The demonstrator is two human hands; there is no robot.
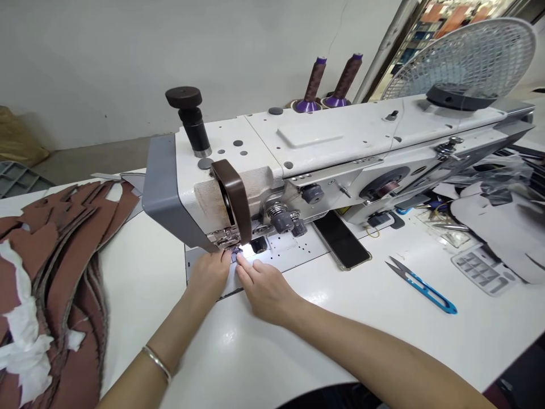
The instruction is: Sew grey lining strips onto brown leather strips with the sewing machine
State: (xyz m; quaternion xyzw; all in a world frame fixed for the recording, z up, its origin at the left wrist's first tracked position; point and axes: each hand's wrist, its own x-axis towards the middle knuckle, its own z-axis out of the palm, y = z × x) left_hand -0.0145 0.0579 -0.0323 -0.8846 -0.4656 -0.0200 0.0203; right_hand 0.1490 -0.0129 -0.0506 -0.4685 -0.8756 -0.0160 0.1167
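A white industrial sewing machine [315, 133] stands across the table. Under its head, beside the lit presser foot [235, 250], my two hands come together. My left hand [209, 272] reaches in from the left with its fingers bent and close together at the foot. From the right comes my right hand [261, 287], its fingertips pressed together near the needle and its other fingers curled. Whatever is between the fingertips is too small to make out. The brown take-up guard [233, 199] sits just above the hands.
Stacked brown leather pieces [76, 267] with white scraps lie at the left. On the right are a black phone [344, 238], blue thread snips [423, 287] and a grey-white cut piece [502, 227]. Behind the machine stand thread cones [315, 85] and a fan [464, 59].
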